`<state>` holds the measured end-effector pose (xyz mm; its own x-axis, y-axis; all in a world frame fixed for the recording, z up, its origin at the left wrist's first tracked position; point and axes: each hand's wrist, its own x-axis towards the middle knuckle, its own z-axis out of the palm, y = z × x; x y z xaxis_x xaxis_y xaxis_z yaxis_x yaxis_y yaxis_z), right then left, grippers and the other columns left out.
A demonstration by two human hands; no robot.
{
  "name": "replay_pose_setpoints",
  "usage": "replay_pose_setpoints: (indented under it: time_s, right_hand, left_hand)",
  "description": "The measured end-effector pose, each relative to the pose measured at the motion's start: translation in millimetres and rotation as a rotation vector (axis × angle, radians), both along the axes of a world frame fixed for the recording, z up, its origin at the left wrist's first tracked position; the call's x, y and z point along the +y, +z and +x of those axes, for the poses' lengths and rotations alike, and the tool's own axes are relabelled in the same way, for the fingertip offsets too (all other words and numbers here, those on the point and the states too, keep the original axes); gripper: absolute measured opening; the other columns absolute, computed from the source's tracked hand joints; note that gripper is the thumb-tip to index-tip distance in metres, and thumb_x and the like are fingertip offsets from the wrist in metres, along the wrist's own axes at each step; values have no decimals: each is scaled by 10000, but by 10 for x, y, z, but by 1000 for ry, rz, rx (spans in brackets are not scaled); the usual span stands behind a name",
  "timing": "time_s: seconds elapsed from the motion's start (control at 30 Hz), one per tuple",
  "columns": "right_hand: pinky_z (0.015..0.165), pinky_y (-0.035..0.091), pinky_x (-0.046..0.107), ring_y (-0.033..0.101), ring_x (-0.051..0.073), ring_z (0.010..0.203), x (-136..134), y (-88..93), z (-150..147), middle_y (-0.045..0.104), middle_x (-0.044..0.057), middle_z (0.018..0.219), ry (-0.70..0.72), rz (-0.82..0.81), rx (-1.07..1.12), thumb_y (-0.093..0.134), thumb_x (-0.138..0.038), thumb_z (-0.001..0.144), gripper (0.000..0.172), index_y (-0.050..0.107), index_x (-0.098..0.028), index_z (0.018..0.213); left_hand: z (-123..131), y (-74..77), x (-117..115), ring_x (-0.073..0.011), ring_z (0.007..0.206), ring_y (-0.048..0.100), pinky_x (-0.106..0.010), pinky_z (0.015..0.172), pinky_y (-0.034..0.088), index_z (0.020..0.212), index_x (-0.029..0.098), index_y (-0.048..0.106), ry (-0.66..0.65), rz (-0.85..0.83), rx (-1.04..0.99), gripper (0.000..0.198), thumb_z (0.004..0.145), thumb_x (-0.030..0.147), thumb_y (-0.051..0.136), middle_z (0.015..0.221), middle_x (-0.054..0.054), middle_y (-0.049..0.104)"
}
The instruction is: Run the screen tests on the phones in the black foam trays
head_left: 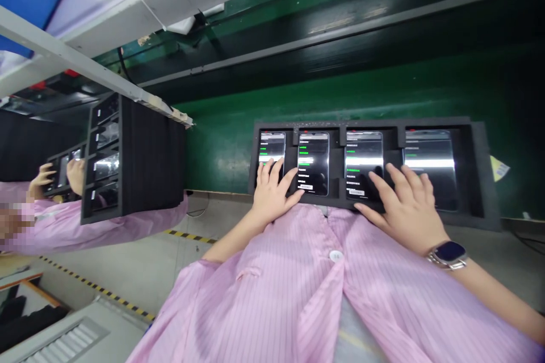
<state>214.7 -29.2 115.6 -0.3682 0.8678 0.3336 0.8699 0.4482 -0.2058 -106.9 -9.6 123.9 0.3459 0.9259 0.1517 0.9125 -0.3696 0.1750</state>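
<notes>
Several smartphones lie face up in the slots of a black foam tray [332, 202], their dark screens lit with white and green lines of text. My left hand [272, 191] rests with fingers spread over the lower part of the leftmost phone [272, 144], its thumb near the second phone [314, 161]. My right hand [409, 210] is spread over the tray's right half, between the third phone [364, 153] and the rightmost phone [434, 153]. Its fingertips reach over the edges of both; whether they press the screens I cannot tell. Neither hand grips anything.
A tall stack of black foam trays [153, 159] stands to the left, phones in the top one. Beyond it a co-worker's hands [75, 176] are at another tray. A grey metal bar [106, 79] slants overhead. The green bench [221, 142] has a dark rail along the back.
</notes>
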Motion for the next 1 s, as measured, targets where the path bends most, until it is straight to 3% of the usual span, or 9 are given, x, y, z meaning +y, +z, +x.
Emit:
replay_pose_setpoints:
  time_s: [0.17, 0.33, 0.43, 0.53, 0.7, 0.83, 1.0]
  right_hand:
    - [1161, 300, 766, 416, 519, 1440, 7, 5, 8, 433, 255, 1590, -8, -40, 16, 550, -558, 1008, 830, 231, -198, 1685]
    - [1152, 282, 793, 402, 539, 1436, 12, 7, -9, 464, 243, 1570, -21, -94, 21, 539, -544, 1006, 680, 462, -192, 1583]
    - [1148, 273, 802, 389, 545, 1439, 16, 34, -6, 451, 254, 1571, -8, -112, 18, 519, -526, 1018, 632, 491, -192, 1554]
    - [1165, 284, 773, 402, 509, 1445, 2, 31, 0, 450, 261, 1563, 44, -60, 30, 547, -503, 1022, 627, 460, -189, 1558]
    - [1198, 326, 669, 499, 389, 1383, -25, -47, 19, 539, 205, 1492, 136, 14, 33, 604, -447, 1014, 462, 606, -195, 1401]
    - [1198, 315, 670, 563, 355, 1276, -2, -79, 49, 645, 165, 1360, 206, -27, -23, 549, -436, 1036, 348, 702, -198, 1239]
    - [1194, 323, 650, 580, 340, 1236, 26, -77, 53, 664, 151, 1319, 225, -44, -12, 535, -412, 1036, 335, 722, -194, 1208]
  left_hand:
    - [26, 82, 57, -434, 1553, 272, -710, 1277, 146, 1509, 326, 563, -21, -113, 8, 663, 946, 671, 624, 1663, -120, 385]
    - [48, 136, 86, -485, 1580, 164, -758, 1252, 150, 1533, 354, 533, -14, -178, -8, 724, 909, 694, 668, 1721, -104, 267]
    - [56, 165, 80, -502, 1584, 136, -773, 1240, 169, 1549, 344, 516, -39, -199, -18, 759, 896, 691, 689, 1737, -112, 226]
    - [63, 176, 76, -449, 1595, 186, -731, 1266, 173, 1553, 319, 508, -173, -156, -22, 738, 921, 661, 676, 1718, -123, 294]
    - [85, 155, 108, -268, 1529, 423, -579, 1317, 229, 1406, 258, 647, -457, -116, -29, 367, 1091, 352, 484, 1566, -73, 562]
    - [94, 139, 143, -239, 1407, 576, -589, 1320, 232, 1321, 223, 703, -484, -187, -52, 336, 1096, 302, 466, 1440, -72, 674]
    - [101, 139, 145, -229, 1385, 600, -588, 1328, 213, 1258, 217, 735, -440, -197, -97, 328, 1100, 319, 467, 1393, -59, 706]
